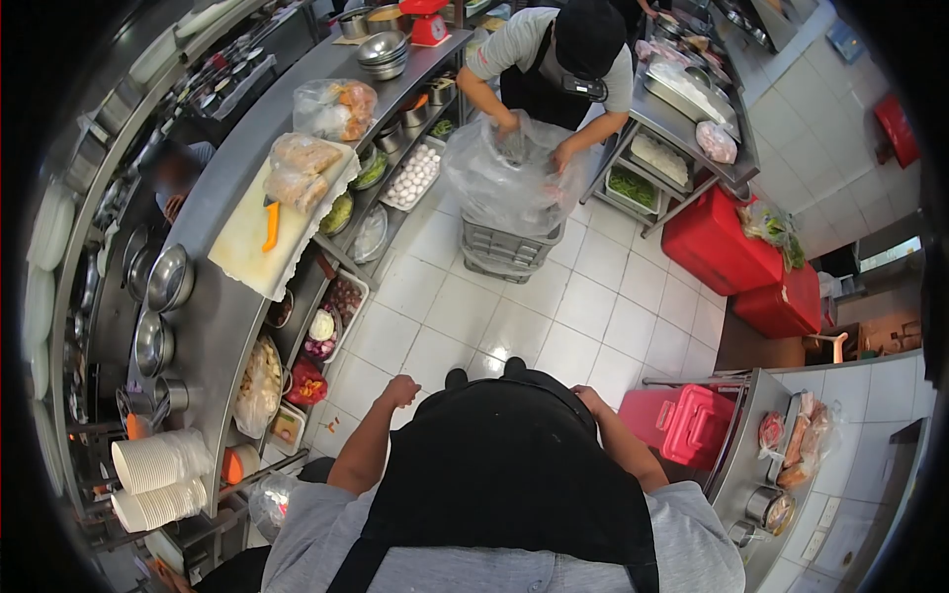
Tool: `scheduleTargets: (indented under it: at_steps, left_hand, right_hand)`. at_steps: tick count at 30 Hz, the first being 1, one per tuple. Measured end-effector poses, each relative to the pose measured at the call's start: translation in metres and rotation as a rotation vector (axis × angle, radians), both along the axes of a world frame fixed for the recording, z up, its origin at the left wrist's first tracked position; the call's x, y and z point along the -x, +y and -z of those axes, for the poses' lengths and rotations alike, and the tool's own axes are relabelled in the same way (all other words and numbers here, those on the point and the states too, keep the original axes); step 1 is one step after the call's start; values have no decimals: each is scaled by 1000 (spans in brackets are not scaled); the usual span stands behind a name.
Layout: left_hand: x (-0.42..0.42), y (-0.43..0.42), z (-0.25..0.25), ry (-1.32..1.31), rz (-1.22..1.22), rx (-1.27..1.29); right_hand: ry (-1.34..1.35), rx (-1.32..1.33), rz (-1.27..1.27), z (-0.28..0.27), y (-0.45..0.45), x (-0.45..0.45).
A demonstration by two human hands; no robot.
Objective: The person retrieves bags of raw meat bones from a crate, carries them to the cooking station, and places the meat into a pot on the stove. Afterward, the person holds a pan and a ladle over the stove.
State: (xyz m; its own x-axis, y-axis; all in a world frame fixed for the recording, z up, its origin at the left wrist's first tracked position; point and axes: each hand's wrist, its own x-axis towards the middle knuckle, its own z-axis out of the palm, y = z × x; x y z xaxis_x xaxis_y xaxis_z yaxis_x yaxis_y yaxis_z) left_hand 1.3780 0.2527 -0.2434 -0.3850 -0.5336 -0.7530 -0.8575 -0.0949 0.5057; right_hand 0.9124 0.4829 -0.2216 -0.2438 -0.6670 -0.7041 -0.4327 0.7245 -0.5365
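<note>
My left hand (401,390) hangs beside the black apron (514,455), its fingers curled in with nothing visible in them. On the other side, my right hand (590,397) rests near the apron's edge, and its fingers are mostly hidden. To the left on the steel counter lies a white cutting board (247,247) with a yellow-handled knife (270,225) and a bag of food (300,170). Further ahead, a co-worker (554,59) has both hands on a large clear plastic bag (514,178) over stacked grey crates (509,247).
Steel bowls (170,277) and stacked paper cups (158,463) line the left counter (213,198). Below it are a tray of eggs (412,178) and vegetables. Red coolers (722,242) stand ahead right; a pink bin (695,425) sits under the right counter (756,445). White tiles (445,306) cover the floor.
</note>
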Motion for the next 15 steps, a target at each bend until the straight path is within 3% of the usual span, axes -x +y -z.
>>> scheduleTargets:
  at_steps: [6, 15]
  left_hand:
    - [-13, -7, 37, 42, 186, 105]
    - [-8, -8, 26, 8, 153, 97]
  right_hand:
    - [28, 22, 3, -5, 1, -2]
    - [3, -24, 60, -7, 0, 2]
